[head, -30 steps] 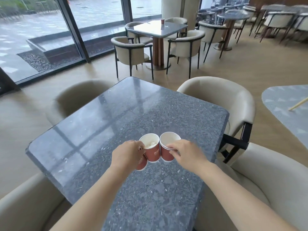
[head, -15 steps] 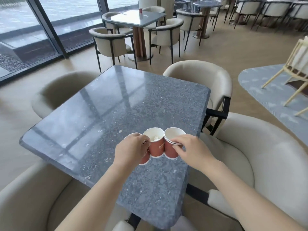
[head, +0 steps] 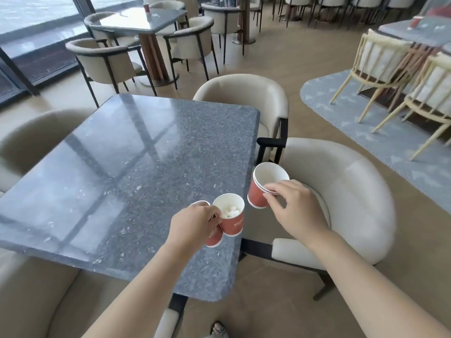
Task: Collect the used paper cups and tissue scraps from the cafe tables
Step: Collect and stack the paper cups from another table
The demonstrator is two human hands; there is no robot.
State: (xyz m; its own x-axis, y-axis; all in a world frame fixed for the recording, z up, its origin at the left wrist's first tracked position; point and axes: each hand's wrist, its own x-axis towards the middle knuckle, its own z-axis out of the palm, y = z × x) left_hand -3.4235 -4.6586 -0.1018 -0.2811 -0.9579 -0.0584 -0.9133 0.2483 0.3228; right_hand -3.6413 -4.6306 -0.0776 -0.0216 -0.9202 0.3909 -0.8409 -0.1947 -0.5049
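Observation:
My left hand grips two red paper cups above the near right part of the grey stone table. One cup has white tissue scraps inside; the other cup is mostly hidden by my fingers. My right hand pinches the rim of a nested stack of red cups, white inside, held tilted past the table's right edge over a beige chair.
Beige armchairs surround the table on all sides. Another table with a red cup stands at the back left near the window. Pale wooden chairs and a grey rug lie to the right.
Both hands have lifted the cups off the table. My right hand has carried its stack rightward, away from the left hand's cups. My view has turned right.

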